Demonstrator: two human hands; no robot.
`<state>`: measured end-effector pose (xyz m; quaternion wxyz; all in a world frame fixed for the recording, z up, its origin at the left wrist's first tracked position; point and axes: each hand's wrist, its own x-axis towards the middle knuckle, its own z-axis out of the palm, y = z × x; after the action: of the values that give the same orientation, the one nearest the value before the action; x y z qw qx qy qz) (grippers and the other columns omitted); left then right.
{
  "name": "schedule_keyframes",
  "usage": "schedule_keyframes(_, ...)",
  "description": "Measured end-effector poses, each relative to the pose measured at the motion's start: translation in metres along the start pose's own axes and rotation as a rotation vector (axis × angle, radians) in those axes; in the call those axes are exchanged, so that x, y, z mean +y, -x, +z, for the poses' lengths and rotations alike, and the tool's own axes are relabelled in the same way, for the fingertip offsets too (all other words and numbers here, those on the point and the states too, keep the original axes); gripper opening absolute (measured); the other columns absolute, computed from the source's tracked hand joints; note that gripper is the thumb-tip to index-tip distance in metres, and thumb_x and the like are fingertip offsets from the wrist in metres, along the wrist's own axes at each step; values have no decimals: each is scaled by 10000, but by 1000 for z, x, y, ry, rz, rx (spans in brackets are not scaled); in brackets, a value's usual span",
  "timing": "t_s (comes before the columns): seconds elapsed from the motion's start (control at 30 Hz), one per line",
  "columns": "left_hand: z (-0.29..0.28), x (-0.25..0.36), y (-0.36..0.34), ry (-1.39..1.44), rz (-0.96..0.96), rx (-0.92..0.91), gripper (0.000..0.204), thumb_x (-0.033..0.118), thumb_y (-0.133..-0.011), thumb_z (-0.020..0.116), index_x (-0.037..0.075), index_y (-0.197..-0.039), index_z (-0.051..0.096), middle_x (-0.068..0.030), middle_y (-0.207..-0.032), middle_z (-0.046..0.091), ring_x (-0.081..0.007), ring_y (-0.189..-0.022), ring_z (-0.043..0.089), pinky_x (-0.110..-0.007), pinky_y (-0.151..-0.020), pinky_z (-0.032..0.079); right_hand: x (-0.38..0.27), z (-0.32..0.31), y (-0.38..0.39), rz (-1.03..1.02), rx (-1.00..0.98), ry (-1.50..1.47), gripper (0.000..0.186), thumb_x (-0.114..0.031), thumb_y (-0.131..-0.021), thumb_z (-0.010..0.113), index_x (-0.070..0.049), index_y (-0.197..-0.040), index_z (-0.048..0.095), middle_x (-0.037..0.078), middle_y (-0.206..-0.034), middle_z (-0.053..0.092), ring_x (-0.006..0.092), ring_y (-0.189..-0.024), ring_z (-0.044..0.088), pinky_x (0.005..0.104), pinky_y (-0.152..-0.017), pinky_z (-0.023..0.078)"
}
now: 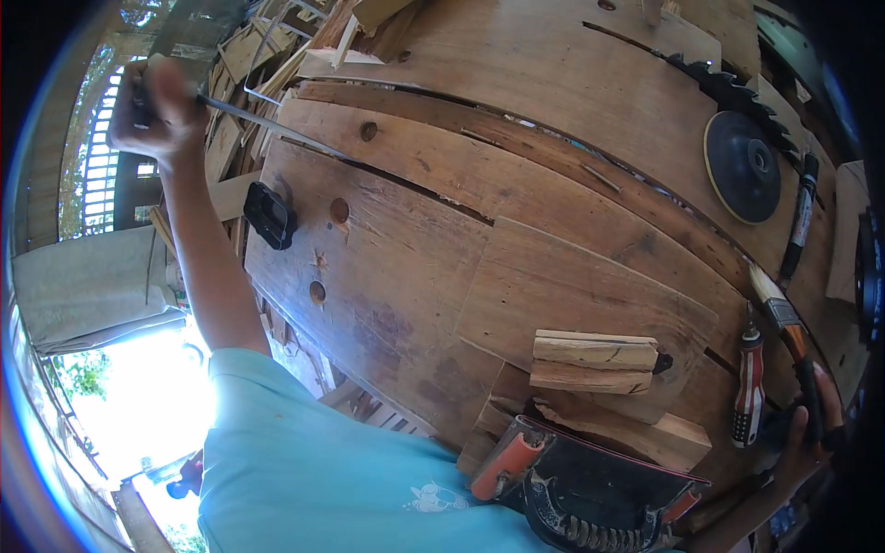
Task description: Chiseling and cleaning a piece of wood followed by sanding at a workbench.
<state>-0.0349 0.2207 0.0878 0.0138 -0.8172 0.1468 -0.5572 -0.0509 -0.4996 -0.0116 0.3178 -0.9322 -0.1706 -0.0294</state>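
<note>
At the upper left my raised left hand (161,111), blurred by motion, is closed on the dark handle of a long-shafted screwdriver (277,126). Its thin metal shaft slants down to the right, and the tip meets the slot between the bench boards (369,267). My right hand (811,429), at the lower right edge, has its fingers round the dark end of a paintbrush (785,318) with cream bristles. Just left of that brush lies a short screwdriver (749,387) with a red and white handle. A small black tray-like piece (270,215) rests near my left forearm.
Cut wood pieces (595,361) lie near the front, beside a black device (590,479) with orange pads and a coil. Toward the back right are a toothed saw blade (737,97), a black disc (742,166) and a marker (800,221). Scrap wood (235,64) is piled at back left.
</note>
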Motion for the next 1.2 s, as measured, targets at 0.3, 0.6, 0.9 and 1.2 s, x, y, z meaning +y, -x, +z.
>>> schedule_keyframes(0.3,-11,32,-12,-84,199,8,568,557,-904,662,46,-658,638,26,-509,521,-102,-442,506,-227,-440,354,-7,2,-2,-9,-17,25,478,-305,-987,639,20,-1337,609,163,-1192,676,152,-854,621,260,-761,504)
schedule_keyframes(0.6,-29,60,-22,209,204,-116,397,398,-751,882,55,-848,710,-24,-686,676,-110,-580,658,-212,-509,502,-6,2,-6,-12,-15,2,436,-261,-990,638,2,-1338,620,166,-1204,682,155,-855,633,272,-765,515)
schedule_keyframes(0.9,-16,17,-4,-97,170,-74,521,528,-886,684,62,-665,611,-16,-539,553,-125,-457,550,-257,-427,393,-9,4,-7,23,-23,-18,425,-253,-992,650,15,-1321,625,162,-1198,683,156,-866,624,272,-778,514)
schedule_keyframes(1.2,-30,86,-13,54,149,25,576,555,-899,657,6,-728,621,-90,-632,604,-174,-534,591,-268,-471,437,-19,6,-12,48,-24,-62,429,-260,-987,667,15,-1314,631,151,-1181,678,155,-878,625,274,-793,513)
